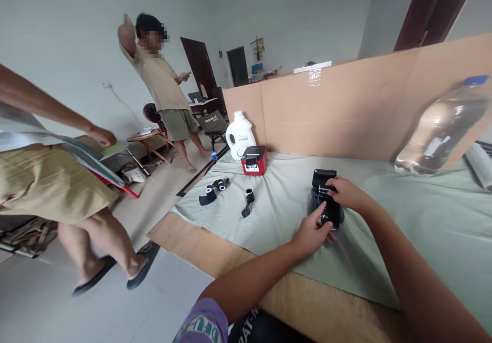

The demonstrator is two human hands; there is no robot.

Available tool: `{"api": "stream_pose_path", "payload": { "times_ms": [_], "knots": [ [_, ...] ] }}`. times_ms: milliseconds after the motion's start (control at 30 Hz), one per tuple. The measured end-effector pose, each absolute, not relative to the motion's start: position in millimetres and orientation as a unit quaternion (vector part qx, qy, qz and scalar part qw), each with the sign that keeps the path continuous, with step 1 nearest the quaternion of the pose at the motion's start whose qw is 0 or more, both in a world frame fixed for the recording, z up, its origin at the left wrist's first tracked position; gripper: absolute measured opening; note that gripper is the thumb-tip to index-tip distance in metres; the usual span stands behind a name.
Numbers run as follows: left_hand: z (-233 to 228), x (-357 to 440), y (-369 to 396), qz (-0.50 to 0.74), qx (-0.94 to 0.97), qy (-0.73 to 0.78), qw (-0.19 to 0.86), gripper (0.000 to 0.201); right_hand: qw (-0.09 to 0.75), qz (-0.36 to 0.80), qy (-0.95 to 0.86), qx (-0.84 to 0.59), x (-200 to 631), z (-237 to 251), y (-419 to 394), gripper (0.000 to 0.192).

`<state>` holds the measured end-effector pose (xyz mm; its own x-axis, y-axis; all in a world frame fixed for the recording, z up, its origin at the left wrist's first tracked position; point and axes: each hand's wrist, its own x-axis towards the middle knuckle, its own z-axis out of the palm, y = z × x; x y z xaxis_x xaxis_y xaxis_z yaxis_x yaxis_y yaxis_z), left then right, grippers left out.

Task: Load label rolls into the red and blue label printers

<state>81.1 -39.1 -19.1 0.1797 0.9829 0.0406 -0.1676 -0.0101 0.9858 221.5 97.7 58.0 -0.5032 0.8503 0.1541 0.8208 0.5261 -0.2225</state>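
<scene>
Nearest the lens, at the bottom centre of the frame, a purple sleeve (202, 327) leads up into the left forearm, whose left hand (312, 234) rests at the lower edge of a small black device (326, 203) lying on the pale green cloth (403, 230) just right of centre. Its index finger is stretched out and pressing on the device's lower face, the other fingers loosely curled against the side. From the lower right, the right hand (346, 192) comes in over the device's right edge, fingers bent narrowly around something thin and pale at the open top; what they pinch is too small to tell. To do this well, I judge that the left hand should keep the body pinned flat to the cloth while the right works with small, steady moves. Left of centre lie two dark rolls (213, 190) and a smaller black part (248, 202); behind them stand a red and black box (254, 159) and a white jug (240, 135). A clear bottle (442, 127) stands at the right edge. Two other people are at the left of the frame, well apart from the cloth.
</scene>
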Motion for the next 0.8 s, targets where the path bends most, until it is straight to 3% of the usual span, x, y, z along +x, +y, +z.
{"api": "stream_pose_path", "payload": {
  "times_ms": [500,667,800],
  "knots": [
    [-26.1,79.0,-26.4,0.453,0.511,0.372,0.629,0.079,0.106,-0.009,-0.833,-0.542,205.9,22.0,100.2,0.042],
    [-24.7,80.2,-26.2,0.446,0.506,0.38,0.633,0.077,0.229,-0.048,-0.787,-0.571,207.5,28.1,94.1,0.035],
    [-21.8,80.4,-27.8,0.442,0.5,0.386,0.637,0.077,0.319,-0.085,-0.761,-0.558,208.8,35.6,90.3,0.044]
  ]
}}
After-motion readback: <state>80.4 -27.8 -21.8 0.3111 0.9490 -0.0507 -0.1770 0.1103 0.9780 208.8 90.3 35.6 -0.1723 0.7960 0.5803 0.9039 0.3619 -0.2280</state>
